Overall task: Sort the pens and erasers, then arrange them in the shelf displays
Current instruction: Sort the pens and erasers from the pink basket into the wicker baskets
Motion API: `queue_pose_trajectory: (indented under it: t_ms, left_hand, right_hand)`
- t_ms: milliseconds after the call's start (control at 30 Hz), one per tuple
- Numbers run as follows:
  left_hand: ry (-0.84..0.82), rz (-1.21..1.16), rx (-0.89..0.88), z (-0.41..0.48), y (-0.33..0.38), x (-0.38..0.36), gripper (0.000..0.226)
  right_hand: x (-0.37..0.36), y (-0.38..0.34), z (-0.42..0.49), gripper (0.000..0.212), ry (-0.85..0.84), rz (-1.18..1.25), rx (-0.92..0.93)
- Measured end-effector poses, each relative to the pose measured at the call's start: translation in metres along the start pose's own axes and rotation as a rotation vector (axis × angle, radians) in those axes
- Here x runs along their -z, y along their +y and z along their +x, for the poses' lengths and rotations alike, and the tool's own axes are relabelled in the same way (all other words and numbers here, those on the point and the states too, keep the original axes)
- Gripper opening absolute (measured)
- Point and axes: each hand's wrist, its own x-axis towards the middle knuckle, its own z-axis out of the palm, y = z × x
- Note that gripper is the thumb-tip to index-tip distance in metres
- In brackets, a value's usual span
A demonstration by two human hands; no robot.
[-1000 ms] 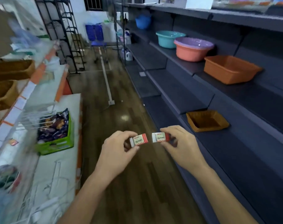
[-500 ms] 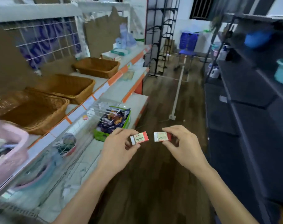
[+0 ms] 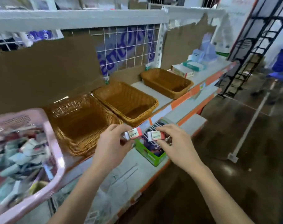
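The pink basket (image 3: 52, 139) of mixed items is standing beside the nearest wicker basket (image 3: 82, 123). In front of it the left hand (image 3: 111, 146) is pinching the left eraser (image 3: 134, 133) and the right hand (image 3: 177, 143) the right eraser (image 3: 156, 135), between thumb and fingertips. Such light pinches are risking a slip to the floor, I think.

This was a shop aisle. White shelves (image 3: 153, 92) with orange edge strips (image 3: 182, 99) carried wicker baskets (image 3: 121, 97) and boxed goods (image 3: 182, 71), and a pink basket (image 3: 55, 143) held what looked like blurred, mixed stationery (image 3: 21, 151).
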Motion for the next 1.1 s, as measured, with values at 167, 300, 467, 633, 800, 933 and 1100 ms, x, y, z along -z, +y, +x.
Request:
queue_pose_trajectory:
  t_ms: [167, 300, 467, 633, 800, 933, 1100]
  left_hand:
    - [0.081, 0.138, 0.129, 0.04, -0.029, 0.022, 0.031]
    - [0.202, 0.206, 0.293, 0.061, -0.053, 0.039, 0.028]
    - [0.274, 0.349, 0.518, 0.079, -0.075, 0.052, 0.031]
    - [0.289, 0.489, 0.761, 0.101, -0.092, 0.067, 0.026]
    - [0.234, 0.551, 0.854, 0.13, -0.117, 0.074, 0.027]
    - [0.243, 0.593, 0.935, 0.15, -0.137, 0.073, 0.028]
    - [0.333, 0.484, 0.853, 0.143, -0.137, 0.085, 0.039]
  right_hand:
    - [-0.028, -0.009, 0.079, 0.037, -0.096, 0.066, 0.141]
    - [-0.064, -0.025, 0.147, 0.032, -0.187, 0.125, 0.314]
    - [-0.108, -0.058, 0.216, 0.034, -0.367, 0.133, 0.472]
    - [-0.139, -0.086, 0.269, 0.033, -0.519, 0.032, 0.59]
    - [-0.173, -0.102, 0.296, 0.023, -0.52, -0.026, 0.627]
    - [-0.194, -0.112, 0.307, 0.03, -0.53, -0.014, 0.615]
    - [-0.195, -0.136, 0.308, 0.04, -0.557, 0.067, 0.615]
